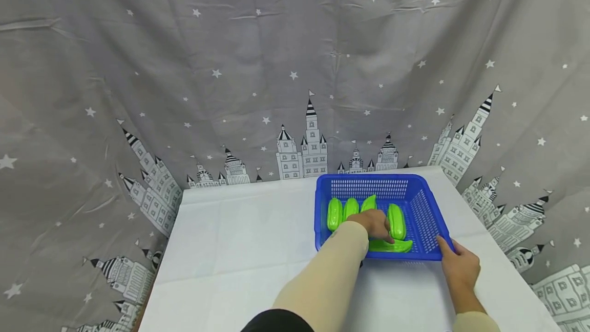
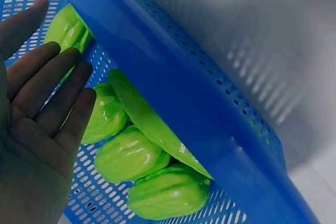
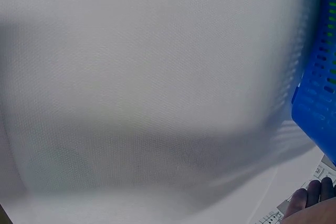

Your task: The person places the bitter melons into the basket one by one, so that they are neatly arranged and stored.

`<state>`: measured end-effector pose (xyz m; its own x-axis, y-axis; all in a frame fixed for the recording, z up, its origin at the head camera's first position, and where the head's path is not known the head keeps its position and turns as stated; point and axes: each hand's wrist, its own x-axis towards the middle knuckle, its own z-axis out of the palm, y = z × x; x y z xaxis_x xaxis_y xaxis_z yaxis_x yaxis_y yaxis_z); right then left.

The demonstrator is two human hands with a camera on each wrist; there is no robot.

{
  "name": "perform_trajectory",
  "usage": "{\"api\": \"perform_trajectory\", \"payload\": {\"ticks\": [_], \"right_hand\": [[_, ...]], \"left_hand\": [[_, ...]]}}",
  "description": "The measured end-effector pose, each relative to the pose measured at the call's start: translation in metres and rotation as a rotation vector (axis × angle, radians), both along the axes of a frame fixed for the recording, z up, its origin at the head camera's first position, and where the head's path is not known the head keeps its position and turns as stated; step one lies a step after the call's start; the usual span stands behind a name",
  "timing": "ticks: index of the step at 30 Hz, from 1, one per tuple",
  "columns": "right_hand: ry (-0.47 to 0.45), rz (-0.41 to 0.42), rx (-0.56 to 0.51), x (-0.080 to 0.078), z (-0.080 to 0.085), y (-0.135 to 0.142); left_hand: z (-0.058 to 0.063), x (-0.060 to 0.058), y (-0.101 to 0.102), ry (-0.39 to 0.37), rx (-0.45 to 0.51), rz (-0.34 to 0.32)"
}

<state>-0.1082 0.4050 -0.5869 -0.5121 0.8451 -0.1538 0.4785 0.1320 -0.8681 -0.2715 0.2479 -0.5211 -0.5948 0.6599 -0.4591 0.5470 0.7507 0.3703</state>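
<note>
A blue plastic basket (image 1: pixel 430 209) with slotted walls holds several glossy, bright green, ridged toy vegetables (image 1: pixel 397 222); their exact kind is unclear. Most stand side by side lengthwise, while one long green piece (image 1: pixel 398 246) lies crosswise along the near wall. My left hand (image 1: pixel 372 223) reaches into the basket over these pieces. In the left wrist view its fingers (image 2: pixel 50 90) are extended and slightly spread, palm facing the camera, with nothing in them. At the near right corner my right hand (image 1: pixel 462 268) grips the basket, thumb over the rim and fingers outside.
The basket stands on a white-covered table (image 1: pixel 239 240), toward its right side. Behind and around the table hangs a grey curtain (image 1: pixel 230 91) printed with stars and castles. My left sleeve (image 1: pixel 324 275) crosses in front of the basket's near left part.
</note>
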Motion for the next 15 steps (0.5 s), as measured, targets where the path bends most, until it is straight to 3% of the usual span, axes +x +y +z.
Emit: {"api": "perform_trajectory", "payload": {"ticks": [15], "right_hand": [[-0.026, 0.009, 0.015, -0.001, 0.003, -0.002]], "left_hand": [[0.003, -0.006, -0.014, -0.018, 0.052, 0.046]]}}
